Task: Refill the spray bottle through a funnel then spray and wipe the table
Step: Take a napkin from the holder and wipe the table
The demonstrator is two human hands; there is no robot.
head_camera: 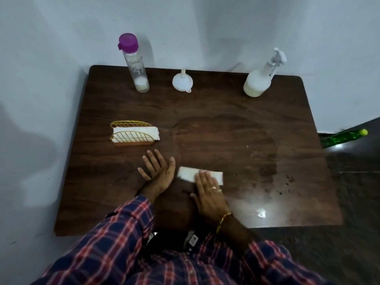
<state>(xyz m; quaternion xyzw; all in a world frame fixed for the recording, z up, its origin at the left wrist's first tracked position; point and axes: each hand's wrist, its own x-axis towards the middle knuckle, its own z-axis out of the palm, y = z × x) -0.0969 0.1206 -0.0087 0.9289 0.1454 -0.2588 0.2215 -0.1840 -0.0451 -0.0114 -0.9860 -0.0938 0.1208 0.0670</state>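
My right hand [207,190] lies flat on a folded white tissue [188,174] on the dark wooden table [226,124], pressing it down near the front middle. My left hand [157,168] rests flat beside it, fingers spread, holding nothing. At the back right stands the white spray bottle [259,81] with its trigger head on. A white funnel [182,81] lies upside down at the back middle. A clear bottle with a purple cap [134,62] stands at the back left, a little white liquid at its bottom. A wet patch [236,145] spreads over the table's right half.
A gold wire napkin holder [132,133] with white tissues sits left of centre. A green bottle [343,137] lies on the floor beyond the right edge. White walls close in at the back and left. Small droplets [285,182] dot the front right.
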